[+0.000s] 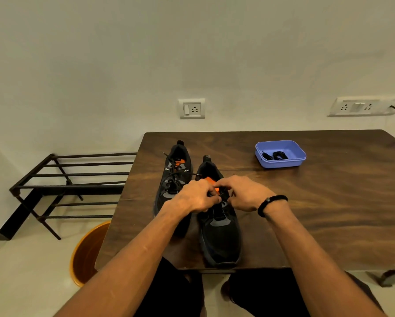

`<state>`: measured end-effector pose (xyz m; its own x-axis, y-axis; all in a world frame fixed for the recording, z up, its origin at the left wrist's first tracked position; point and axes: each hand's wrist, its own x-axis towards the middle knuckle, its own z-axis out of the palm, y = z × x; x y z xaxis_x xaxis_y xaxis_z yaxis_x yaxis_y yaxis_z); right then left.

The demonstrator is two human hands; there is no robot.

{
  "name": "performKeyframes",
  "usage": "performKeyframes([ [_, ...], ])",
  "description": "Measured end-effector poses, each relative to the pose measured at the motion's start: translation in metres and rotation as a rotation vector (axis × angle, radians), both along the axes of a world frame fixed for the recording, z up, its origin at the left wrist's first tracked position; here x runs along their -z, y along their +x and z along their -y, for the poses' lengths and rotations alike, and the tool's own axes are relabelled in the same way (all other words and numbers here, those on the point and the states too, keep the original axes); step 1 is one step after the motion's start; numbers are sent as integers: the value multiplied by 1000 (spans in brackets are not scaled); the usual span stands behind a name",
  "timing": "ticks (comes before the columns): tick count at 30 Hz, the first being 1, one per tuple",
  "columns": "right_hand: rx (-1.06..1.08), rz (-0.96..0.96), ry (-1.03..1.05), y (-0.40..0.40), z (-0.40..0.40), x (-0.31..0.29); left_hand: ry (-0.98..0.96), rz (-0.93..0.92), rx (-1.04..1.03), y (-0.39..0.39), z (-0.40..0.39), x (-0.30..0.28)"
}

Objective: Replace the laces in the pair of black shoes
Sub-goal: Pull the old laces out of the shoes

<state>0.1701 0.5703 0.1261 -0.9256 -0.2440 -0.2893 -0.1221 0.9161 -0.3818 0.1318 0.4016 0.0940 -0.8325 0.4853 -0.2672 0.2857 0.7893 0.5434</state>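
Two black shoes stand side by side on the dark wooden table (306,213), toes toward me. The left shoe (172,177) has a loose black lace (176,170) threaded through it and an orange tongue lining showing. Both hands are over the tongue area of the right shoe (219,234). My left hand (197,195) has its fingers curled and pinches the lace at the eyelets. My right hand (244,193) pinches the lace from the other side, fingers bent. The lace between the fingertips is mostly hidden.
A blue plastic tray (281,162) holding coiled black laces (277,155) sits at the back of the table. A black metal rack (66,186) stands to the left on the floor, with an orange bucket (87,250) beside the table's near left corner. Wall sockets (192,108) are behind.
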Motion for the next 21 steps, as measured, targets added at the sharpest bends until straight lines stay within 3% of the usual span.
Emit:
performKeyframes([
  [15, 88, 19, 1, -5, -10, 10, 0, -88, -196, 7, -9, 2],
  [21, 108, 8, 7, -7, -12, 14, -69, -153, -72, 5, -14, 6],
])
